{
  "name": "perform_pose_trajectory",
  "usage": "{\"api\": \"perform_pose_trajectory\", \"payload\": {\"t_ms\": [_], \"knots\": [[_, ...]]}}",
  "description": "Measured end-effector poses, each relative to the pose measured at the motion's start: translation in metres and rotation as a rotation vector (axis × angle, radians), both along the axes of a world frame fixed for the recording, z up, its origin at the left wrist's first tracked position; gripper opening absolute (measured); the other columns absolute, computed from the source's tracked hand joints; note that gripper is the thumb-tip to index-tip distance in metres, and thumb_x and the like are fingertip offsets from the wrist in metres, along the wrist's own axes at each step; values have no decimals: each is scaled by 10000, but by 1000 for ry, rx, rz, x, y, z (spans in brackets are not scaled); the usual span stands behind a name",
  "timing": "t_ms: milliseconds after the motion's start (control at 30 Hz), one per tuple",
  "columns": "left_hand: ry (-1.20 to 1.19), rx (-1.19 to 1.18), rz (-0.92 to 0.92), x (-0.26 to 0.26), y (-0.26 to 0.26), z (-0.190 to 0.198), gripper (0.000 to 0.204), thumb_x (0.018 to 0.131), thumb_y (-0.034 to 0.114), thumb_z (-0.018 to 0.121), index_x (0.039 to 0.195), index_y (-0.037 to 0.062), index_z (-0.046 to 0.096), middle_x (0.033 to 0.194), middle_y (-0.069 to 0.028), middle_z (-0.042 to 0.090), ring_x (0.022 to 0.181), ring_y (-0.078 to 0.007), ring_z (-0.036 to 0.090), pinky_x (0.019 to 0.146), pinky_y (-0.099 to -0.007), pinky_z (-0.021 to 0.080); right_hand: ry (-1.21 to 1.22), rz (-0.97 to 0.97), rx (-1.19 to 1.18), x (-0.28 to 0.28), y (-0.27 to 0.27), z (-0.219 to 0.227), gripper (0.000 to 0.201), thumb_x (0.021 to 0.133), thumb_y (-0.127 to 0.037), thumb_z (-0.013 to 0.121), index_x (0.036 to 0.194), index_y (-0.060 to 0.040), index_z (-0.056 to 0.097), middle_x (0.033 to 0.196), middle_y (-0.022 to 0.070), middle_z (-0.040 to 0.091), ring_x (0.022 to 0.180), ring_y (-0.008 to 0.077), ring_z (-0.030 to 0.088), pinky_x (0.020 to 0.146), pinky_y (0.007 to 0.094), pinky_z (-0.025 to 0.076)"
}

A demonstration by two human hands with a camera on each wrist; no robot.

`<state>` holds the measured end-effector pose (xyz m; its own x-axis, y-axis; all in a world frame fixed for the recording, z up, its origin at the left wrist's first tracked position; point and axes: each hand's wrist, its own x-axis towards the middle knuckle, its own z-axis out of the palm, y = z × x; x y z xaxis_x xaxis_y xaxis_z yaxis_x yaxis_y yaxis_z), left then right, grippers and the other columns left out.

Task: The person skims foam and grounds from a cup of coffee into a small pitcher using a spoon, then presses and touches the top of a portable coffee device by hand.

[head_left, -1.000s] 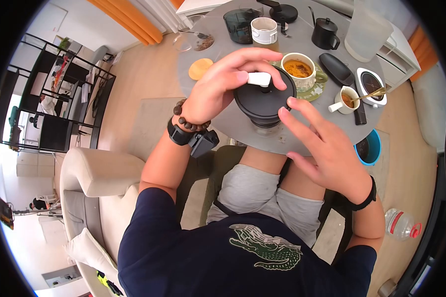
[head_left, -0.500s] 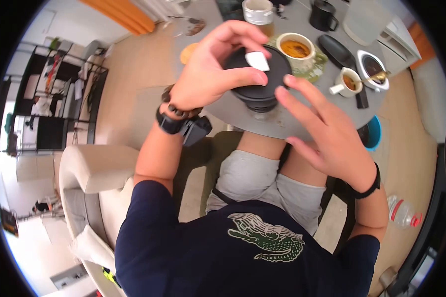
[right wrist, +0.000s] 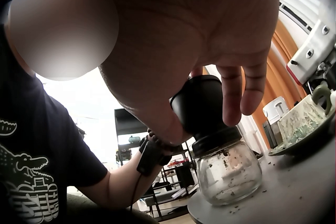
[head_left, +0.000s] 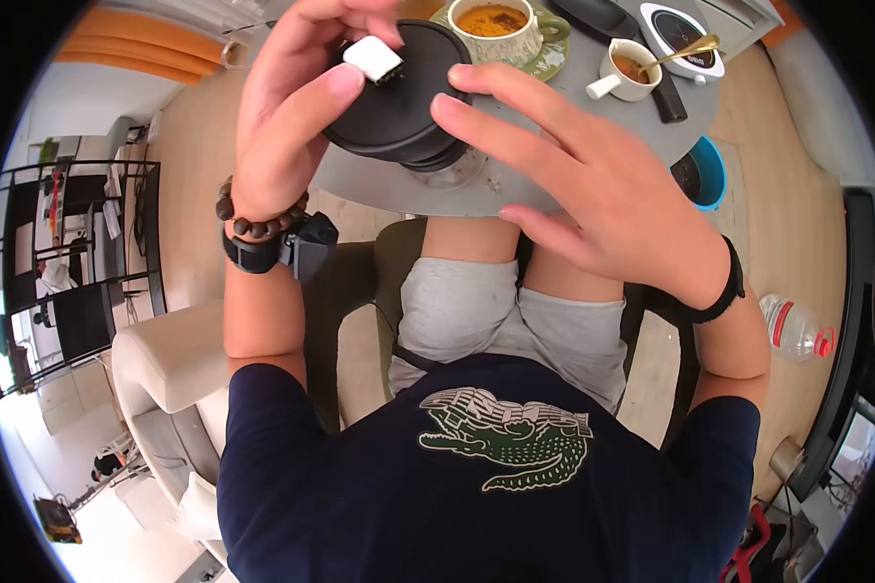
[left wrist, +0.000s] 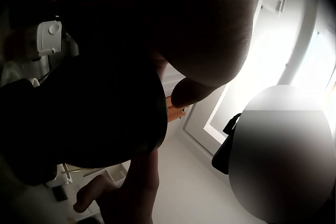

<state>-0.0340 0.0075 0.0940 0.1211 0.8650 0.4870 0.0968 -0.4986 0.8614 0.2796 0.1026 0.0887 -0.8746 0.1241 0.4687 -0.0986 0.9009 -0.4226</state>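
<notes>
A hand coffee grinder (head_left: 408, 107) with a black top stands on the grey table. Its glass jar (right wrist: 231, 179) shows dark specks inside in the right wrist view. A white knob (head_left: 373, 60) sits above the black lid. My left hand (head_left: 282, 117) pinches this knob between thumb and fingers. My right hand (head_left: 593, 175) has its index and middle fingertips at the right rim of the lid, fingers fairly straight, thumb held apart. The left wrist view is dark, with the grinder's black body (left wrist: 105, 108) filling much of it.
Behind the grinder stands a cup of orange-brown drink (head_left: 493, 24) on a green saucer (head_left: 554, 63). To the right are a small white pitcher (head_left: 624, 78) with a gold spoon, and a white scale (head_left: 685, 39). A blue bin (head_left: 710, 175) stands below the table edge.
The left hand has carried the white knob round over the lid, from its far side toward the left. The head view has shifted, so the grinder appears higher and further left. Right fingertips stay at the rim.
</notes>
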Motion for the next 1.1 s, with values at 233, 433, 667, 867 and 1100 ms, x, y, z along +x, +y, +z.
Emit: {"api": "perform_pose_trajectory", "payload": {"t_ms": [233, 433, 667, 867, 1100], "knots": [[13, 3, 266, 18, -8, 1, 269, 1052, 4, 720, 1288, 30, 594, 1269, -84, 656, 1167, -169, 630, 1078, -329, 467, 1, -6, -43, -1, 1, -8, 1061, 707, 46, 880, 1686, -156, 525, 1728, 130, 495, 1417, 409, 643, 1008, 461, 633], [52, 39, 463, 30, -10, -4, 255, 1065, -8, 699, 1309, 5, 624, 1303, -99, 688, 1202, -174, 641, 1107, -324, 465, 83, -59, 28, -5, 1, -16, 983, 807, 8, 836, 1691, -260, 502, 1686, 8, 527, 1110, 318, 737, 852, 427, 626], [83, -61, 180, 21, -4, 8, 734, 1073, 284, 520, 1674, -116, 383, 1584, -306, 593, 1503, -356, 559, 1297, -482, 402, 185, -98, 28, -4, 1, -21, 901, 768, 24, 813, 1592, -274, 601, 1591, -65, 588, 1023, 258, 760, 736, 393, 615], [17, -60, 146, -2, -3, -1, 715, 1112, 261, 612, 1691, -86, 377, 1575, -314, 613, 1472, -331, 602, 1268, -449, 438, 169, -87, 9, -3, 0, -21, 880, 767, 2, 848, 1570, -263, 605, 1566, -57, 594, 997, 260, 756, 733, 405, 614], [-102, 0, 246, -2, 0, -18, 584, 1045, 116, 766, 1565, 21, 519, 1472, -214, 647, 1387, -294, 615, 1228, -454, 464, 167, -70, 20, -3, 3, -24, 898, 774, -23, 869, 1592, -244, 574, 1583, -54, 568, 992, 265, 753, 742, 411, 615]]}}
